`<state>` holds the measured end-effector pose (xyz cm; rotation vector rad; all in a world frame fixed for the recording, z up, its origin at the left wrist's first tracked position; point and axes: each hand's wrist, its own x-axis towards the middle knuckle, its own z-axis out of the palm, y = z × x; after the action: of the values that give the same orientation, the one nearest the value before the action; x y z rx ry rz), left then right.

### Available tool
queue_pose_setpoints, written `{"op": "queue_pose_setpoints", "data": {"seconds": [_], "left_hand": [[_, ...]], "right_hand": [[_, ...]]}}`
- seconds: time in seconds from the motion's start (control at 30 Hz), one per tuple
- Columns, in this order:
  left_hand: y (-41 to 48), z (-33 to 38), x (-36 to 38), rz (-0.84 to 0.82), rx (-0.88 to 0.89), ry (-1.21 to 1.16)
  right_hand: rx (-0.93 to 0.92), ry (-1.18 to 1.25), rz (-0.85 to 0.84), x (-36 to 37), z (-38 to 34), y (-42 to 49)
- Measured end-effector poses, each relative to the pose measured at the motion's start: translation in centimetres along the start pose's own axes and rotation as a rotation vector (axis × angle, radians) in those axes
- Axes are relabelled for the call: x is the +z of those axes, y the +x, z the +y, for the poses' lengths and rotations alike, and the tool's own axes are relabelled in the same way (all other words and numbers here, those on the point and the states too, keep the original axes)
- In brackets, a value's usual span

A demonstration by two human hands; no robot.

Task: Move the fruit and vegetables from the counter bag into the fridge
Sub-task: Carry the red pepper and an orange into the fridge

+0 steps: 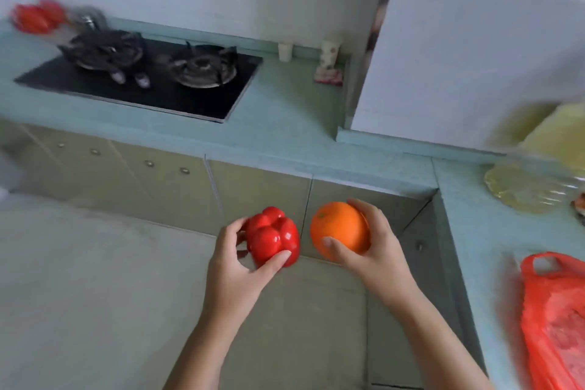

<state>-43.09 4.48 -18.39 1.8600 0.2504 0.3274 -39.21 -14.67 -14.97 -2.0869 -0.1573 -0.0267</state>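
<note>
KITCHEN: A person holds one piece of produce in each hand, both out over the floor and off the bench.

The red bag (pixel 557 326), thin plastic, lies slumped on the bench at far right w/ a handle loop showing. Its contents are blurred, so can't tell what's left inside. Prob. limp and crinkly, best lifted by the handles rather than the body.

The red pepper (pixel 272 236) sits in the left hand (pixel 234 266), thumb across the near side, fingers curled behind. Glossy skin looks slippery. It's likely hollow and light, firm but easy to bruise, so a wide wrap round the shoulders suits it.

The orange (pixel 338 231) is cupped in the right hand (pixel 376 250), thumb on the front, fingers round the far side. Prob. denser, w/ a rind that gives grip and takes pressure, but it will roll if set down loose. Pepper and orange are just beside each other, not touching.

Surroundings:
- pale floor (pixel 95 294)
- tall white panel (pixel 459 41) upper right, poss. the fridge side, no door visible
- pale-green L-shaped bench (pixel 285 117)
- beige cabinet doors (pixel 259 196) below it
- black two-burner gas hob (pixel 152 79)
- yellowish clear dish (pixel 522 190) near the bag
- small cups (pixel 285 51) at the back wall
</note>
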Motion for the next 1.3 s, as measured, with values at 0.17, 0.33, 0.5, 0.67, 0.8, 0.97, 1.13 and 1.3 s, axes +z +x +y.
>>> {"op": "queue_pose_setpoints", "data": {"seconds": [0.17,0.33,0.5,0.67,0.8,0.97,1.13,1.3], "left_hand": [[-2.6,-1.7,-10.2,0.198,-0.043,0.041],[-5.7,-4.0,-18.7,0.403,-0.161,0.016],[-9.0,-6.7,-25.4,0.622,-0.275,0.019],[-10.1,-8.7,-32.8,0.842,-0.359,0.071],[-9.9,-9.3,-38.9,0.990,-0.392,0.133],[-9.8,-9.1,-46.2,1.166,-0.422,0.189],[-11.9,-9.5,-51.0,1.353,-0.476,0.191],[-15.0,-10.8,-55.3,1.509,-0.523,0.163]], "right_hand": [[-0.094,0.042,-0.192,8.4,-6.3,-0.9],[-0.197,0.044,-0.411,17.1,-11.3,-2.6],[-0.262,0.028,-0.596,25.5,-15.2,-3.6],[-0.365,0.075,-0.781,35.6,-19.7,-3.9],[-0.457,0.139,-0.942,43.3,-24.4,-3.8],[-0.566,0.207,-1.086,50.7,-30.5,-3.8],[-0.620,0.208,-1.212,56.8,-35.2,-5.7],[-0.685,0.223,-1.356,62.3,-39.2,-9.8]]}}
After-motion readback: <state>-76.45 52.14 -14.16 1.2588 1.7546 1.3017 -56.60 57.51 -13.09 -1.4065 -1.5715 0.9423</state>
